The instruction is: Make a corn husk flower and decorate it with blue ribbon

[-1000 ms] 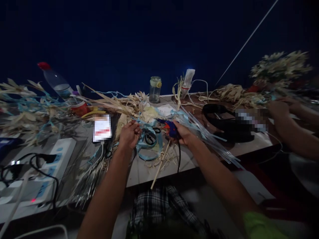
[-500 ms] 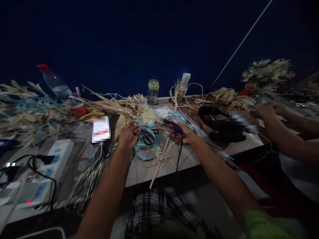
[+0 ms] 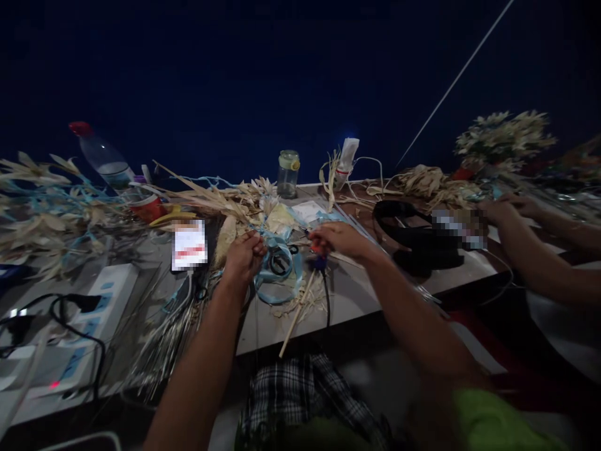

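Observation:
My left hand [image 3: 245, 254] is closed, its fingertips pinched on a thin light-blue stem that shows only in part. Beside those fingers lie loops of light-blue ribbon [image 3: 282, 293] with a pair of black-handled scissors [image 3: 280, 263] among them. My right hand [image 3: 335, 241] is closed over a blue and red hot glue gun [image 3: 320, 262] from above. The gun's lower part and black cord hang below the fingers, while its nozzle is hidden. A pale stick [image 3: 295, 316] lies across dry shavings just beneath the gun and juts past the table edge.
A lit phone [image 3: 189, 244], a power strip [image 3: 101, 313] and a bundle of wires [image 3: 164, 351] lie left. Behind stand a jar [image 3: 288, 175] and a tilted bottle [image 3: 106, 156]. Black headphones [image 3: 417, 235] and a co-worker's arms [image 3: 530, 244] are on the right.
My right hand has moved left and turned palm-down, and the glue gun has swung from pointing left to hanging below the fingers. My left hand has hardly moved.

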Demonstrator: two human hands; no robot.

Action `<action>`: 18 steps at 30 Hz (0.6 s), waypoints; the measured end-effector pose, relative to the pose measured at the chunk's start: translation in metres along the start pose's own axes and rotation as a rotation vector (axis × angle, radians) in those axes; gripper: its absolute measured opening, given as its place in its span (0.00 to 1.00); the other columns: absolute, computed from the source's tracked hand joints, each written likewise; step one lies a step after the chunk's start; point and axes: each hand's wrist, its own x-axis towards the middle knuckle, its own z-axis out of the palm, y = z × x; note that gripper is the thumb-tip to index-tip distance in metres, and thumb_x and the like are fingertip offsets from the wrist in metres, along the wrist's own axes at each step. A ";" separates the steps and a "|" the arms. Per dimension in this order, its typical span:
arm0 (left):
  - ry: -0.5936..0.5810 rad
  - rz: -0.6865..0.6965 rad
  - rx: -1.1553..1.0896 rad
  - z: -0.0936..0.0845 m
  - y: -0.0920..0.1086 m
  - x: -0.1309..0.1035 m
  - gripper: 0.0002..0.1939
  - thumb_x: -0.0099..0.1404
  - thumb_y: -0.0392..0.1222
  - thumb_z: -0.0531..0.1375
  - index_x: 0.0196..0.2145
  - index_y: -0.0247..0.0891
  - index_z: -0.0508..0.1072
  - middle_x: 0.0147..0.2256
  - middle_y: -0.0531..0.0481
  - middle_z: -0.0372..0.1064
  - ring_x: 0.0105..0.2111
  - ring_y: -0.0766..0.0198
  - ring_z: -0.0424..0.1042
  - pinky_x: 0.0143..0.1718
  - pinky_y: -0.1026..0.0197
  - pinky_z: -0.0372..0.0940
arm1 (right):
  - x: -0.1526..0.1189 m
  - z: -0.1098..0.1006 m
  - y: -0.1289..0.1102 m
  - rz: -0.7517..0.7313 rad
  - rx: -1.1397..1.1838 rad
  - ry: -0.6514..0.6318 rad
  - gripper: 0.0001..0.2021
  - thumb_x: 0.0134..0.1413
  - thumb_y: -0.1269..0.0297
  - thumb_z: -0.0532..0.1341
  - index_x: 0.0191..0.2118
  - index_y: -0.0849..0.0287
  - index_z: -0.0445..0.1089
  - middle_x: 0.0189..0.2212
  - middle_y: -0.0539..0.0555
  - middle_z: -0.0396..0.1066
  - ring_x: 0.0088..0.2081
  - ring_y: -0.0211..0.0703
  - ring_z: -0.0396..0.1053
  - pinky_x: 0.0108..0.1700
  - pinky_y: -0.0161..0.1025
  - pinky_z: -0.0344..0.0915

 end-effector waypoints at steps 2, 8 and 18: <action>0.000 -0.001 0.001 -0.001 0.000 0.001 0.08 0.50 0.26 0.57 0.23 0.34 0.60 0.17 0.56 0.58 0.14 0.78 0.50 0.16 0.72 0.48 | 0.017 0.026 -0.009 -0.121 0.062 0.007 0.14 0.49 0.57 0.56 0.35 0.61 0.72 0.35 0.55 0.72 0.36 0.39 0.69 0.40 0.36 0.63; -0.014 -0.014 0.024 -0.004 0.000 0.002 0.09 0.49 0.28 0.60 0.23 0.34 0.60 0.16 0.59 0.54 0.13 0.79 0.48 0.16 0.72 0.47 | 0.061 0.091 -0.008 -0.142 0.453 0.023 0.13 0.43 0.61 0.59 0.35 0.62 0.69 0.31 0.50 0.71 0.35 0.36 0.67 0.41 0.34 0.62; 0.010 0.017 0.097 -0.001 -0.002 0.001 0.09 0.48 0.31 0.62 0.24 0.33 0.62 0.17 0.58 0.56 0.14 0.79 0.50 0.16 0.72 0.48 | 0.063 0.091 -0.010 0.040 0.627 -0.035 0.08 0.39 0.63 0.59 0.19 0.61 0.61 0.11 0.42 0.55 0.15 0.29 0.50 0.19 0.30 0.46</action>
